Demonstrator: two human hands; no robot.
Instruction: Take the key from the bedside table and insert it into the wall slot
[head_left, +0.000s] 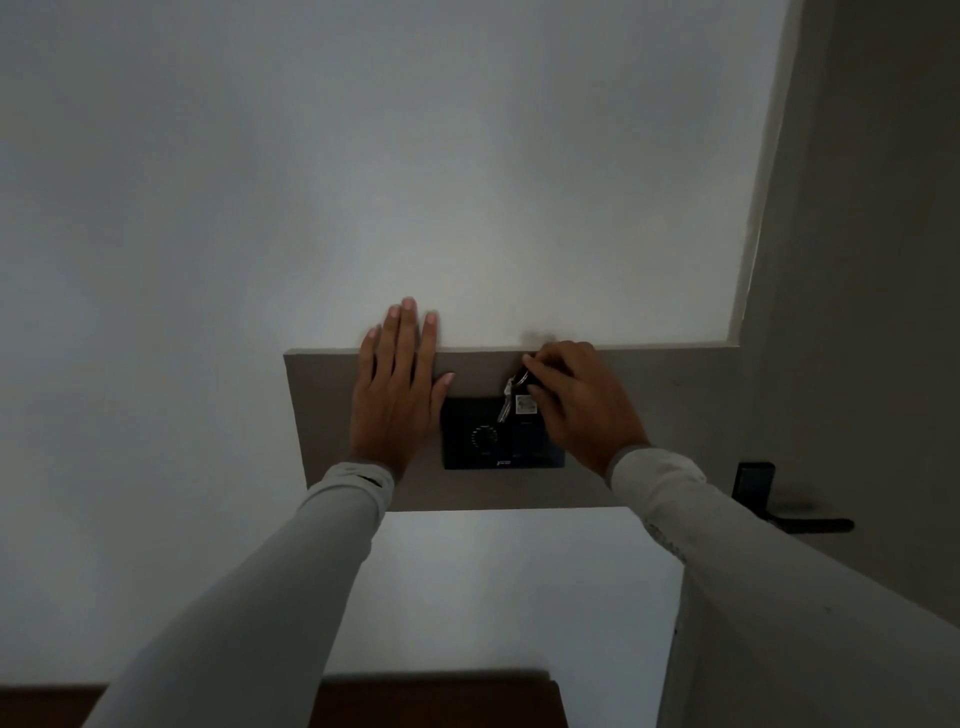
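A black wall panel (488, 441) with a round dial sits on a grey-brown strip of wall (322, 405). My right hand (576, 400) is pinched on a key fob at the panel's upper right corner. A metal key (505, 400) and a small tag (525, 404) dangle from the fob in front of the panel. The slot itself is hidden behind my fingers. My left hand (397, 389) lies flat against the wall just left of the panel, fingers spread and pointing up, holding nothing.
To the right is a door (857, 312) with a black lock plate (753, 480) and lever handle (815, 525). A dark wooden edge (441, 699) shows at the bottom. The room is dim and the wall above is plain white.
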